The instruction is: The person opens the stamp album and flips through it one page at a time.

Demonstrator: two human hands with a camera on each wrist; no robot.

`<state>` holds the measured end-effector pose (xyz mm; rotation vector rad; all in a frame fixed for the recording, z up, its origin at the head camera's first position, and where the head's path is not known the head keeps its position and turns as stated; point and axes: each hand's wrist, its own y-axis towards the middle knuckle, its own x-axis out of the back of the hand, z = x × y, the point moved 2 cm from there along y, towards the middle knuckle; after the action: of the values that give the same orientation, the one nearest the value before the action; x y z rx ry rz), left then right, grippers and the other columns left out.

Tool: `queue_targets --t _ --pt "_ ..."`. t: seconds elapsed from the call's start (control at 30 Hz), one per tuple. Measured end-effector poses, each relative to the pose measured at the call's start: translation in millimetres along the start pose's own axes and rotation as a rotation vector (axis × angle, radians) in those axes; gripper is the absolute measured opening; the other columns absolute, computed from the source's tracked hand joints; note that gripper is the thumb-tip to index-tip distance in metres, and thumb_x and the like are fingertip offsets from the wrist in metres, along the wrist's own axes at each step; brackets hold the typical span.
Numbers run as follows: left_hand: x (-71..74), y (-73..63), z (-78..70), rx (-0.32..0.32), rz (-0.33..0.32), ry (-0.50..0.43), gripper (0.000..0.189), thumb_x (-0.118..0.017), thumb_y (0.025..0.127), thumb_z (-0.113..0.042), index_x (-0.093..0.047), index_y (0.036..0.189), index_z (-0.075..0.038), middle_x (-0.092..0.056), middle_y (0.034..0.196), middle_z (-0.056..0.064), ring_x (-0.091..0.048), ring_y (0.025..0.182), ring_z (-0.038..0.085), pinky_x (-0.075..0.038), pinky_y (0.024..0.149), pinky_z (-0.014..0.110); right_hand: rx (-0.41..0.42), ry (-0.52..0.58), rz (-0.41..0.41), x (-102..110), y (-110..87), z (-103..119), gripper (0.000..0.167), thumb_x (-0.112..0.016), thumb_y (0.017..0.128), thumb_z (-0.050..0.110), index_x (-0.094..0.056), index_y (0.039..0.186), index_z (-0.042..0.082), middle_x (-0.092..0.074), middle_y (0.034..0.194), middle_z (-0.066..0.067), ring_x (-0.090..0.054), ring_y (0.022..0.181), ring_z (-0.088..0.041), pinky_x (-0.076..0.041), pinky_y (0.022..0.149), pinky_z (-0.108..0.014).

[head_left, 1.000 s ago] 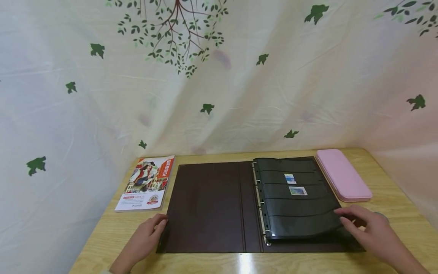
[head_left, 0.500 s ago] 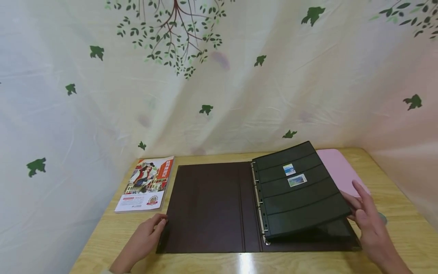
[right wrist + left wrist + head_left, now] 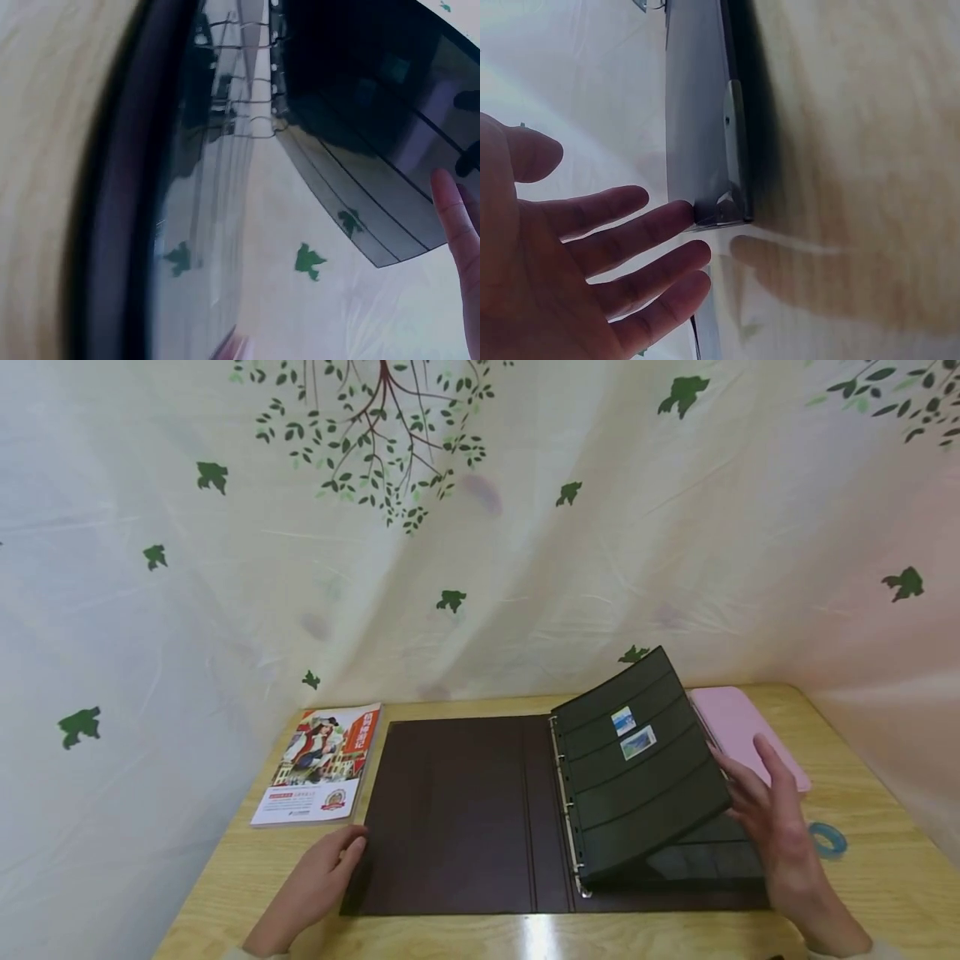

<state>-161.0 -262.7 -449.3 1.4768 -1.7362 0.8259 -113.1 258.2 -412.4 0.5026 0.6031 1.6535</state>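
Note:
A dark brown ring-binder stamp album point(image 3: 450, 818) lies spread on the table. Its top black stock page point(image 3: 637, 810), carrying two small stamps point(image 3: 638, 743), is tilted up from the right side, still on the metal rings. My right hand point(image 3: 783, 843) is at that page's right edge, with fingers reaching behind it. In the right wrist view, a straight finger point(image 3: 450, 210) touches the page's glossy underside. More black pages lie beneath. My left hand point(image 3: 318, 881) rests at the left cover's edge; in the left wrist view its fingers point(image 3: 645, 232) are extended by the cover's corner.
A colourful booklet point(image 3: 322, 768) lies left of the album. A pink case point(image 3: 750, 735) sits to the right, partly behind the lifted page. A blue ring point(image 3: 828, 841) is on the wooden table point(image 3: 450, 937) beside my right hand. Leaf-printed cloth point(image 3: 375, 627) hangs behind.
My right hand has raised the top page from lying nearly flat and swung it leftward. The blue ring has come into fuller view. My left hand has stayed at the cover's edge.

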Motion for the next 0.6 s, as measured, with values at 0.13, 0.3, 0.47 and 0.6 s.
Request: queue_targets --t 0.13,0.3,0.47,0.6 --pt "3.3 0.1 -2.8 -0.023 -0.017 0.005 0.024 -0.048 0.100 -0.018 -0.062 0.116 -0.006 -0.063 0.111 0.007 -0.057 0.106 0.025 -0.043 0.091 0.048 0.108 0.010 0.027 -9.3 10.4 5.2 0.053 -0.015 0.104 0.022 0.004 0.149 0.001 -0.022 0.150 -0.023 -0.036 0.131 -0.024 -0.028 0.100 -0.022" --pt "4.0 0.5 -3.8 -0.021 -0.013 0.013 0.023 -0.048 0.100 -0.018 -0.062 0.115 -0.007 -0.063 0.109 0.005 -0.057 0.104 0.024 -0.044 0.089 0.048 0.217 0.048 0.055 -14.5 17.9 5.2 0.056 -0.020 0.105 0.024 0.004 0.148 -0.003 -0.020 0.149 -0.028 -0.039 0.127 -0.029 -0.030 0.100 -0.026" --pt "6.2 0.3 -6.8 -0.033 -0.017 0.025 0.024 -0.048 0.100 -0.019 -0.062 0.115 -0.007 -0.063 0.111 0.006 -0.057 0.105 0.025 -0.044 0.089 0.048 0.207 0.020 0.054 -18.1 21.0 6.9 0.058 -0.021 0.104 0.027 0.004 0.148 -0.002 -0.018 0.150 -0.028 -0.038 0.129 -0.028 -0.028 0.101 -0.026" --pt "7.6 0.8 -9.0 -0.044 -0.024 0.027 0.024 -0.049 0.099 -0.018 -0.062 0.115 -0.006 -0.062 0.111 0.007 -0.056 0.105 0.025 -0.044 0.088 0.047 0.200 0.047 0.089 -25.1 24.8 3.9 0.059 -0.021 0.104 0.028 0.003 0.147 -0.005 -0.015 0.150 -0.029 -0.037 0.129 -0.030 -0.029 0.102 -0.027"
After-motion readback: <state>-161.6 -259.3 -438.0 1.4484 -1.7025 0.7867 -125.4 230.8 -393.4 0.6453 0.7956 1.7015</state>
